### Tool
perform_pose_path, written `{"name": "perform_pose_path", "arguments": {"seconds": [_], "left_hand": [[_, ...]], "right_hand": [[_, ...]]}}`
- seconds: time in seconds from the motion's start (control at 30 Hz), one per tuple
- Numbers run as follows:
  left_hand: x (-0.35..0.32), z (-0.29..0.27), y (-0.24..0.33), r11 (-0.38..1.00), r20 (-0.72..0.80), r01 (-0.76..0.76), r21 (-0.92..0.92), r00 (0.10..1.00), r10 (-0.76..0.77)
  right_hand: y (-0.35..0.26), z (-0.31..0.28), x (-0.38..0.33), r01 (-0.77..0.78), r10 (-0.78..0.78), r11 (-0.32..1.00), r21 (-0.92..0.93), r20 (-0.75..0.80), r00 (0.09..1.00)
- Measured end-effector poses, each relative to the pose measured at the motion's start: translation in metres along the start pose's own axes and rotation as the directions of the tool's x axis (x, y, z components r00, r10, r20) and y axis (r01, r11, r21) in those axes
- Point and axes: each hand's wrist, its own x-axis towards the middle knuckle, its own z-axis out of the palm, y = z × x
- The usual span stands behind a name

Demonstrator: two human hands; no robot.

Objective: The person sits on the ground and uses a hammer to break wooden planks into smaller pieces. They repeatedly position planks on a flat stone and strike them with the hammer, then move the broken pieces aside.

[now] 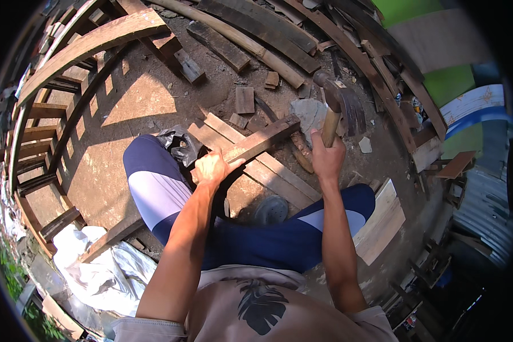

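My right hand (328, 157) is closed around the wooden handle of a hammer (331, 126). Its dark metal head is raised at the top, right of the wooden beam. My left hand (211, 167) grips the near end of that short brown beam (271, 137), which slants away to the right between my knees. Two pale planks (276, 174) lie beneath the beam, crossing it. The fingers of my left hand partly hide the beam's near end, where a lighter patch of wood shows.
A black plastic bag (179, 145) is beside my left knee, and a round grey container (271, 211) sits between my legs. Boards and offcuts (245, 100) litter the ground ahead. A curved slatted wooden frame (34, 134) stands at left, near a white sheet (102, 273). A pale board (381, 225) lies by my right knee.
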Motion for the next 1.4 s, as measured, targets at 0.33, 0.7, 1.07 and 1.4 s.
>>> {"name": "perform_pose_path", "arguments": {"seconds": [0.33, 0.7, 1.07, 1.4], "left_hand": [[0.003, 0.007, -0.002, 0.999, -0.045, -0.031, 0.004, 0.998, 0.032], [-0.004, -0.005, -0.003, 0.98, 0.056, 0.0, -0.197, 0.998, 0.012], [-0.007, 0.01, -0.005, 0.948, 0.304, 0.226, -0.223, 0.94, -0.153], [-0.037, 0.026, 0.026, 0.962, -0.057, -0.072, 0.262, 0.994, 0.09]], "right_hand": [[0.041, 0.031, -0.021, -0.144, 0.149, 0.965, -0.218, 0.006, 0.989], [0.047, -0.021, -0.031, -0.085, 0.082, 0.989, -0.122, -0.035, 0.996], [0.058, -0.049, -0.033, -0.452, 0.51, 0.764, 0.46, -0.002, 0.86], [0.054, -0.057, -0.031, -0.457, 0.497, 0.721, 0.521, 0.071, 0.865]]}}
